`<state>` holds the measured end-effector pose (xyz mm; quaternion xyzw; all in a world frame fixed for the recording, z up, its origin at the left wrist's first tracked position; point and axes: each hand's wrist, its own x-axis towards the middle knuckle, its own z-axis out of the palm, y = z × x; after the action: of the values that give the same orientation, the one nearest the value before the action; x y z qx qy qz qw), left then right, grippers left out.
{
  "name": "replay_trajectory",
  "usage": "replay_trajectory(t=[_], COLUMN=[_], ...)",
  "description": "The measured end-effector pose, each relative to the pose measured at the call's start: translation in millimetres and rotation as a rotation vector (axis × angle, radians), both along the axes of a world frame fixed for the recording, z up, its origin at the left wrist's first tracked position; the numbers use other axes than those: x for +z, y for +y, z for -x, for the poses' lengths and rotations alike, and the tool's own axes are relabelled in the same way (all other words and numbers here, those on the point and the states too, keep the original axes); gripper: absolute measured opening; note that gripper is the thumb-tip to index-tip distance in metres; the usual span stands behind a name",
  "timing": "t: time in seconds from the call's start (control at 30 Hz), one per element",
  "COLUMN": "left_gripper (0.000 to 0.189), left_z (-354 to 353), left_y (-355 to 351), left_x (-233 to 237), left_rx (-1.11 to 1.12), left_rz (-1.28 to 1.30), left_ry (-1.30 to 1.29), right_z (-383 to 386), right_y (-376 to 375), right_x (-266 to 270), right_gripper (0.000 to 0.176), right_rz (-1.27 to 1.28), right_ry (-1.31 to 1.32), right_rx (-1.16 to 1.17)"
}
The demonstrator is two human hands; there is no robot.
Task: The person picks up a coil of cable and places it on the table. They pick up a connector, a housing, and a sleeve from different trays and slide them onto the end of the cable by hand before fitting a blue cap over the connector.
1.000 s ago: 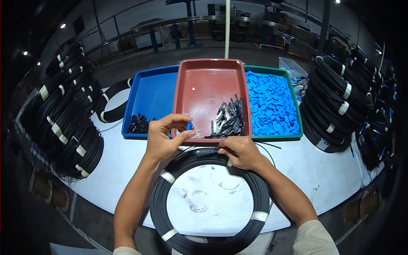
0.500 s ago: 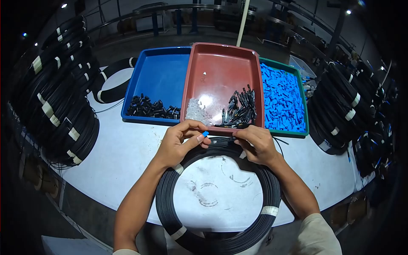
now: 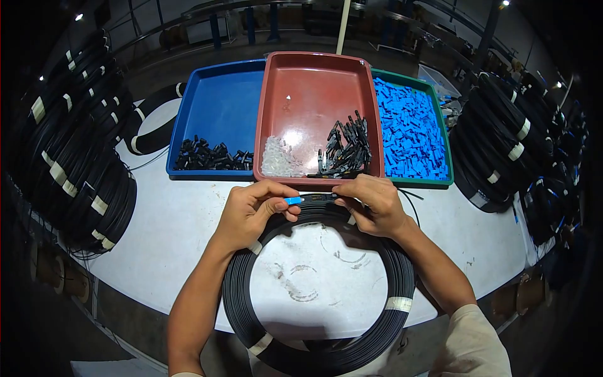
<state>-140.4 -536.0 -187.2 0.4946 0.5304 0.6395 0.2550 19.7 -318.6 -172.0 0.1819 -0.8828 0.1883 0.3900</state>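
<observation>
Between thumb and fingers, my left hand point(image 3: 251, 212) pinches a small blue plastic connector housing point(image 3: 293, 201). My right hand point(image 3: 372, 204) is closed on a slim black connector body point(image 3: 319, 197), whose left end meets the blue housing. Both hands are above the far side of a large black cable coil point(image 3: 239, 301), bound with pale tape. Just beyond my fingers stands the red tray point(image 3: 314, 69), with black connector bodies point(image 3: 348, 147) and small clear caps point(image 3: 279, 158) in it.
A blue tray point(image 3: 220, 81) with black parts point(image 3: 210, 156) stands left; a green tray point(image 3: 447, 151) filled with blue housings point(image 3: 408, 129) stands right. Tall stacks of cable coils rise at left point(image 3: 75, 169) and right point(image 3: 496, 144) of the white table point(image 3: 169, 251).
My hands have come closer together, and the black connector body now shows lined up end to end with the blue housing. The view has shifted slightly.
</observation>
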Motion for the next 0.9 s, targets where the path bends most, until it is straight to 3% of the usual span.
replay_trajectory(t=[0.5,0.67,0.77,0.87,0.9], left_gripper=[0.016,0.023,0.043,0.042,0.037], left_z=[-4,-9,-9,-8,-8], left_y=[1,-3,4,0,-2], left_x=[-1,13,13,9,11], left_rx=[0.028,0.154,0.259,0.275,0.251], left_rz=[-0.008,0.073,-0.178,-0.139,-0.138], left_ry=[0.119,0.487,0.607,0.502,0.601], right_z=[-4,-5,-6,-5,-6], right_y=[-13,-20,-20,-23,-23], right_x=[5,2,4,4,4], right_gripper=[0.019,0.018,0.017,0.018,0.018], right_rz=[-0.008,0.043,0.081,0.089,0.09], right_ry=[-0.055,-0.084,-0.092,-0.106,-0.106], right_rx=[0.029,0.006,-0.049,0.001,-0.001])
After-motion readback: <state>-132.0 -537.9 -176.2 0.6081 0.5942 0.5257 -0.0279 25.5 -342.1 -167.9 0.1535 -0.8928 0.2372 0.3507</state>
